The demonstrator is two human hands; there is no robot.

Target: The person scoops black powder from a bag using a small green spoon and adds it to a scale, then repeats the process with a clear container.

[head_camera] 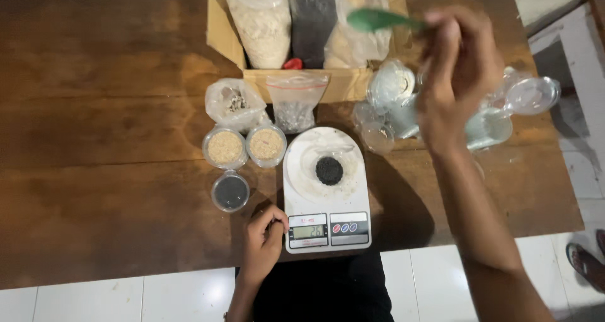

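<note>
My right hand (457,76) is raised over the table's right side and grips a green plastic spoon (378,19) that points left toward the cardboard box (302,86). My left hand (265,240) rests with curled fingers against the left edge of a white kitchen scale (353,199), beside its lit display (309,231). On the scale's platform sits a small clear cup (329,169) holding a mound of black seeds.
The box holds bags of pale flakes (261,26), dark seeds (312,19) and beige grain (353,45). Left of the scale stand two lidded cups of tan grain (225,147), (266,144) and one of black seeds (230,191). Empty clear cups and lids (498,117) pile at right.
</note>
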